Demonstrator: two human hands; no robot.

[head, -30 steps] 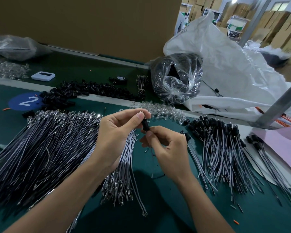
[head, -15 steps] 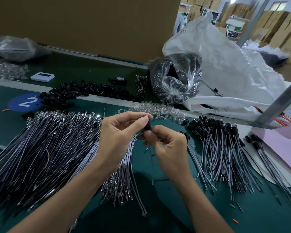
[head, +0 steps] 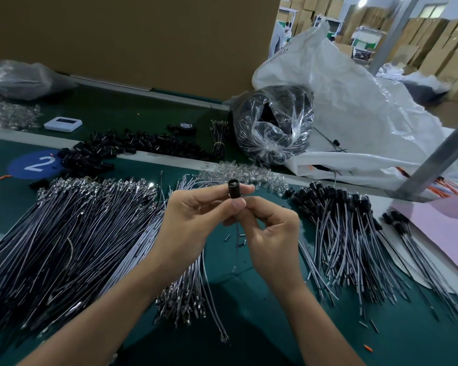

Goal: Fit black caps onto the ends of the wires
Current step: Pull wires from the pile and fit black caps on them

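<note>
**Black cap [head: 233, 190] held at the fingertips over the green bench [head: 249, 318]**

Head camera: on my feed, both hands meet in the middle of the frame, raised a little above the bench. The left hand [head: 193, 220] pinches the cap between thumb and index finger, with its open end tilted up toward the camera. The right hand [head: 267, 228] sits just beside and below it. Its fingers are curled tight under the cap and pinch a thin wire [head: 238, 241], which hangs straight down between the two wrists. I cannot tell how far the wire end sits inside the cap, because the fingertips cover the joint.

A broad fan of uncapped wires [head: 72, 233] lies on the bench under the left forearm, metal terminals pointing away. To the right of the hands is a pile of capped wires [head: 341, 233], their black ends at the far side. A heap of loose caps [head: 132, 146] runs along the far strip, near a blue disc [head: 35, 165] marked 2 and a small white device [head: 62, 124]. Just beyond the hands is a scatter of clear pieces [head: 243, 175]. Behind them stands a clear bag [head: 273, 125] of dark parts, leaning against a big white sack [head: 354, 114]. A pink sheet [head: 439, 228] lies at the right edge.
</note>
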